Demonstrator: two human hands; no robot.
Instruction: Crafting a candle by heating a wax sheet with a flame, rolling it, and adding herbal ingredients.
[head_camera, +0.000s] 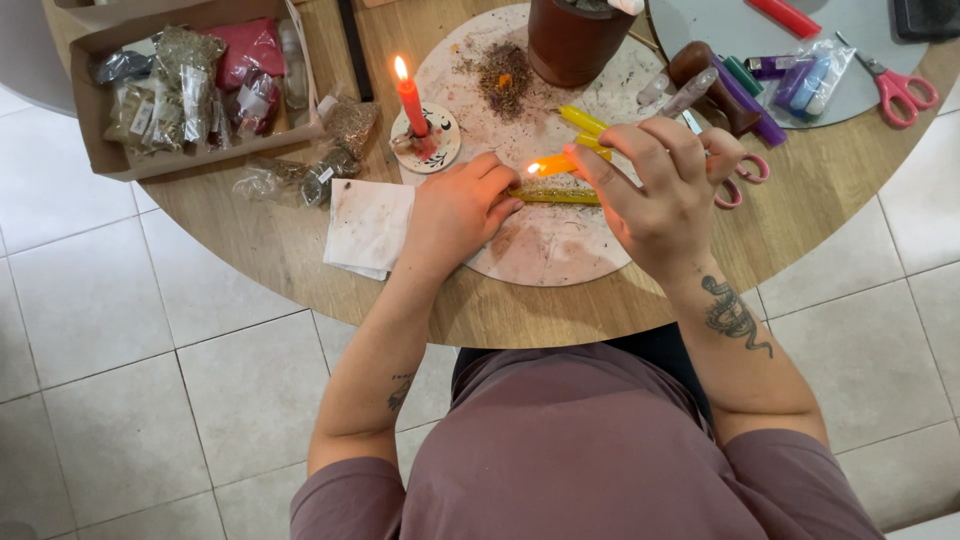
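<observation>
Head view: our left hand pins a yellow candle flat on the round speckled board, fingers pressed together on its left end. Our right hand pinches a lit yellow candle above it. Risk, we judge: wax or flame reaching the left fingers; paper napkin lies near.

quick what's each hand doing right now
Left hand: closed, pressing a yellow candle flat on the round board.
Right hand: closed, holding a lit yellow candle.
</observation>
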